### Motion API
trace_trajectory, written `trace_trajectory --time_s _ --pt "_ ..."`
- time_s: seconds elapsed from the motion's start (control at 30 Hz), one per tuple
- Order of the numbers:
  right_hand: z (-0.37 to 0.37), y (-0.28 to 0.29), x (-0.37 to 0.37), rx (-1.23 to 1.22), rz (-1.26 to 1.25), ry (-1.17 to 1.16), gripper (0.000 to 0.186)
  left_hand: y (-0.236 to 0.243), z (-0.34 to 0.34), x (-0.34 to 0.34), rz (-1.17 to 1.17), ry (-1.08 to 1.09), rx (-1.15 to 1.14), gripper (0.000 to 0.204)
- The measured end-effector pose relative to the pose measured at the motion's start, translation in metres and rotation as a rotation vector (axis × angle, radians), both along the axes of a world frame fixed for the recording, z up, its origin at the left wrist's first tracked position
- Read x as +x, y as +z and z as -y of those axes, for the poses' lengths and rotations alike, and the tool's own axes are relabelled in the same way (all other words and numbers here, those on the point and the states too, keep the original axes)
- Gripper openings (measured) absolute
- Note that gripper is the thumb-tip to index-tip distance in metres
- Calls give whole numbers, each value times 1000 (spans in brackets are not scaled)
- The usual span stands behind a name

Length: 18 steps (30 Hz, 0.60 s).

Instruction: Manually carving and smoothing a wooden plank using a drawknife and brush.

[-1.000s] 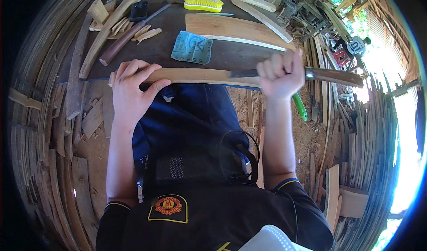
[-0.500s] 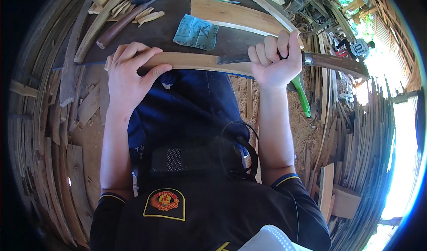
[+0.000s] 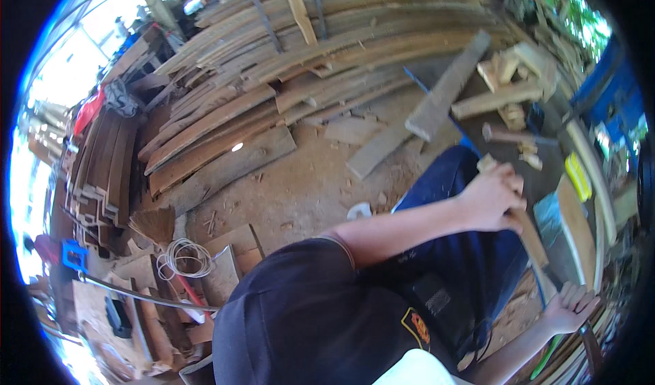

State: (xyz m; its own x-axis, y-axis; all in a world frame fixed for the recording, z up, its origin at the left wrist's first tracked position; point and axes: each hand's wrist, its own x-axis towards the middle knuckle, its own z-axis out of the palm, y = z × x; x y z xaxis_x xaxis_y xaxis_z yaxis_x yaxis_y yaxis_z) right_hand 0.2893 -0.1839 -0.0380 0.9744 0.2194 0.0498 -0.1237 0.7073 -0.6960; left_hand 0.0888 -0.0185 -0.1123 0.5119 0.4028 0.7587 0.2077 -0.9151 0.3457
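My left hand (image 3: 495,197) is closed around the far-end part of a narrow wooden strip (image 3: 532,240), which lies along the table edge over my lap. My right hand (image 3: 572,308), fingers curled, grips a knife at the base of its blade. The dark blade (image 3: 554,276) rests on or against the strip, and the knife's brown wooden handle (image 3: 591,349) sticks out past the fist. Beside the strip lie a crumpled blue-green sheet of sandpaper (image 3: 550,214) and a flat board (image 3: 577,231). A green handle (image 3: 544,359) shows below my right hand.
On the table are a yellow brush (image 3: 578,177), a wooden-handled tool (image 3: 501,135) and wood offcuts (image 3: 508,95). Long planks (image 3: 327,64) are stacked beyond the dirt floor (image 3: 273,180). To the left stand a straw broom (image 3: 153,225), coiled cord (image 3: 184,259) and a bow-like saw (image 3: 147,295).
The view has swung left, so hands, strip and table now sit at the right side of the picture. Both hands keep hold of the strip and the knife.
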Motion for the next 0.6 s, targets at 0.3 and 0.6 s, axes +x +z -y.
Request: trace_trajectory --time_s 0.3,0.6 --pt "57 -9 46 81 270 269 24 7 4 -14 27 -23 -61 38" --pt "42 -36 61 366 518 736 40 9 4 -1 23 -59 -53 38"
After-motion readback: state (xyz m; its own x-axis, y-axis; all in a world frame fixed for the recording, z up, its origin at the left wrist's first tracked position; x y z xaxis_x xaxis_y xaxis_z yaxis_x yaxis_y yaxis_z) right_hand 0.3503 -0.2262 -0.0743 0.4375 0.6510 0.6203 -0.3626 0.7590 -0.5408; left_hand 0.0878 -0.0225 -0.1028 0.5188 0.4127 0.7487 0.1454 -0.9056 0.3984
